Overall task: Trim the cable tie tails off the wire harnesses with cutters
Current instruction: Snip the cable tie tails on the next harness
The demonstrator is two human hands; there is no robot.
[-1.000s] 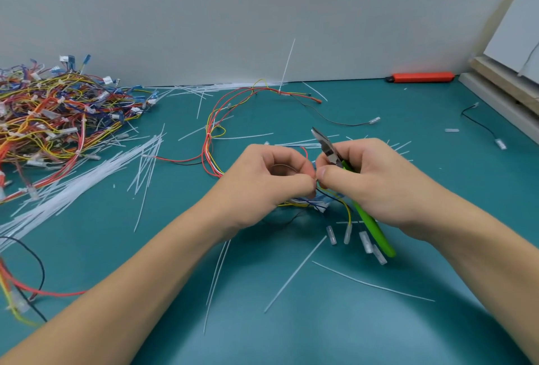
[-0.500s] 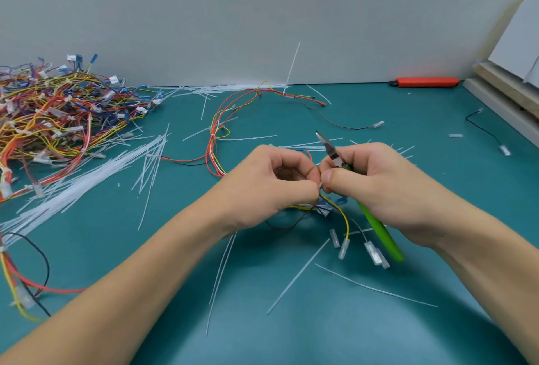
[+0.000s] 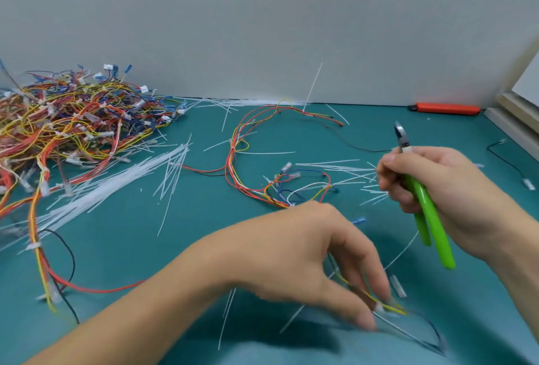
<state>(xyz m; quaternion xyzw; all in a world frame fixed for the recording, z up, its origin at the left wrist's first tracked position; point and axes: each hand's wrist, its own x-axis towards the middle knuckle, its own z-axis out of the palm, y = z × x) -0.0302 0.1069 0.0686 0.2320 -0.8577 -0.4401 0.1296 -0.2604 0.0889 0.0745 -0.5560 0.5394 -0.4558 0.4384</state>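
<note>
- Right hand (image 3: 437, 186) is raised over the right side of the table (image 3: 175, 248), fingers curled round the green handles of the cutters (image 3: 420, 198); the metal tip points up and away, jaws look closed.
- Cutters touch no wire; the tip is in the air, well apart from the harness on the table.
- Left hand (image 3: 306, 251) is low near the front edge, palm down, fingers (image 3: 364, 315) stretched forward and down onto the thin wires (image 3: 388, 306), yellow and dark, lying at the near right.
- The fingertips are blurred; they appear to pinch or press those wires, cannot tell which for sure.
- The thin wires run from under the left fingertips out to the right in a dark loop on the table.
- Wire harness (image 3: 248, 160), red, yellow and white strands, lies in a loop mid-table, beyond the left hand, between the two hands in depth; neither hand touches it.
- One white cable tie tail (image 3: 312, 87) sticks up from the far arc of that harness, near the wall.
- Harness pile (image 3: 73, 122), tangled multicolour, sits far left against the wall.
- Loose white tie strips (image 3: 116, 186) are scattered beside the pile and across mid-table.
- Orange tool (image 3: 446, 108) lies at the far right by the wall.
</note>
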